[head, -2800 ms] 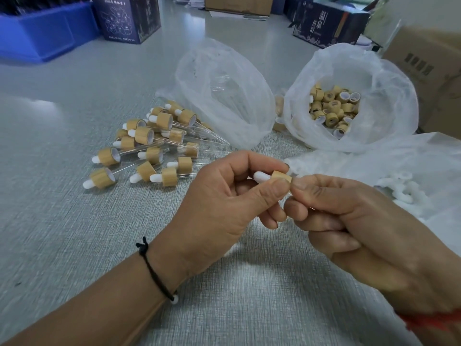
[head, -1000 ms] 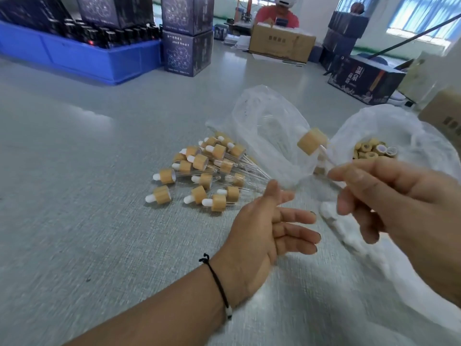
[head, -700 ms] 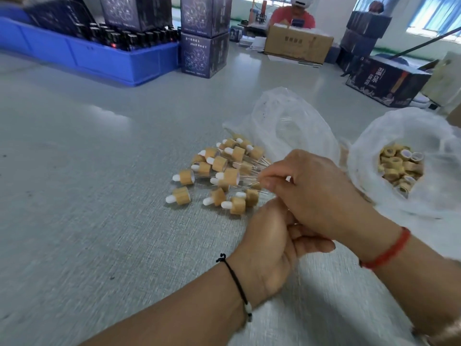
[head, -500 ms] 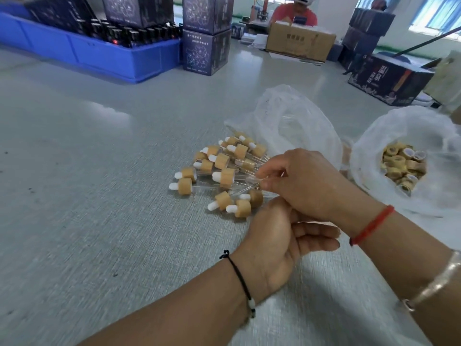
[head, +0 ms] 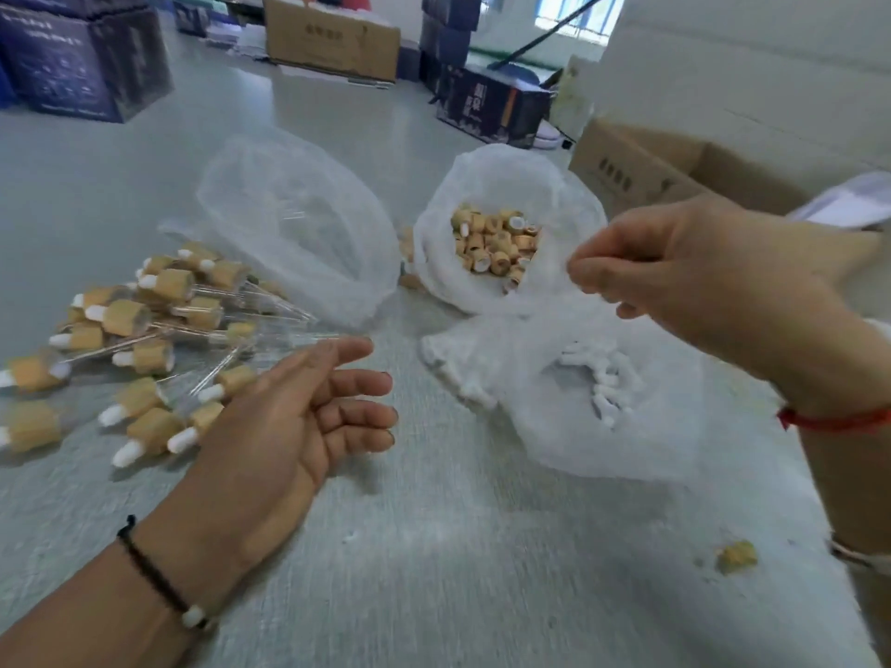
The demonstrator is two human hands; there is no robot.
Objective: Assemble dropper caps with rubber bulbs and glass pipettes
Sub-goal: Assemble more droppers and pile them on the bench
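Note:
A pile of assembled droppers (head: pixel 144 330), with bamboo-coloured caps, white bulbs and glass pipettes, lies on the grey table at the left. My left hand (head: pixel 289 426) rests on the table beside the pile, fingers relaxed and holding nothing. My right hand (head: pixel 699 286) hovers at the right, fingers curled with the tips together, nothing visible in them. It is just right of the white bag of loose caps (head: pixel 496 248). Below it, a bag of white rubber bulbs (head: pixel 607 383) lies open. A clear bag of glass pipettes (head: pixel 299 224) sits behind the pile.
A small yellow scrap (head: pixel 735 556) lies on the table near the right front. Cardboard boxes (head: pixel 636 171) stand at the right edge, and dark printed boxes (head: pixel 82 60) and another carton (head: pixel 332 36) stand at the back.
My right hand has left the pile, where it laid down an assembled dropper, and has swung right towards the cap bag. My left hand has stayed open beside the pile.

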